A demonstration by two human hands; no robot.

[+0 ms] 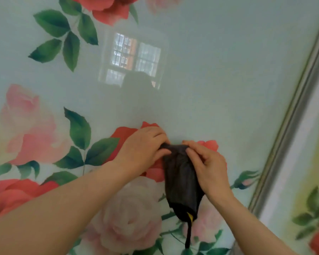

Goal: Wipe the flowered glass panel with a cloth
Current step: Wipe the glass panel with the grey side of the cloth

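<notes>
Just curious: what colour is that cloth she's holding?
Black cloth, with a small yellow patch near its lower end; seen in the head view.

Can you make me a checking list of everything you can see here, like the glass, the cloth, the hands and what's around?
Surface: flowered glass panel, glossy pale green with printed roses and leaves, reflecting a window.
Job's things: dark cloth, bunched, hanging down in front of the panel, yellow bit near its lower end.
Clutter: nothing seen.
Grips: left hand pinches the cloth's top; right hand holds its side.
Cables: nothing seen.
Surroundings: metal frame strip along the panel's right edge; another flowered surface beyond.
</notes>
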